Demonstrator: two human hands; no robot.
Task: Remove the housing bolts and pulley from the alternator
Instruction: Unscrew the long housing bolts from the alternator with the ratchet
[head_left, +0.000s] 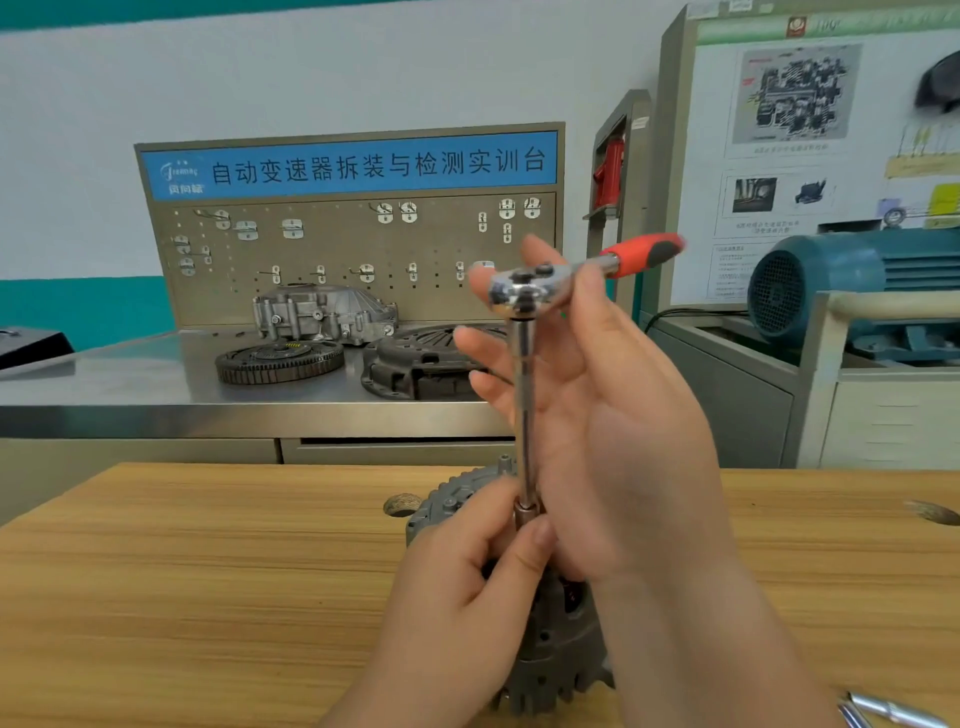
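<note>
Two hands (467, 592) (613, 415), ratchet (525, 395), alternator (550, 660) mid-table (208, 571)

Grey alternator (550, 670), seemingly on edge on wooden bench (208, 571), red-handled ratchet (514, 291), extension upright atop it

Two hands (467, 582) (597, 441), one ratchet (525, 395), one alternator (556, 660)

Bare wooden bench (182, 571) runs open to its left edge. Mid-bench near the front edge, a grey cast-metal alternator (550, 649) and an upright chrome ratchet with a red handle (525, 405) block passage. Silver metal tools (893, 714) crowd the front right corner.
</note>
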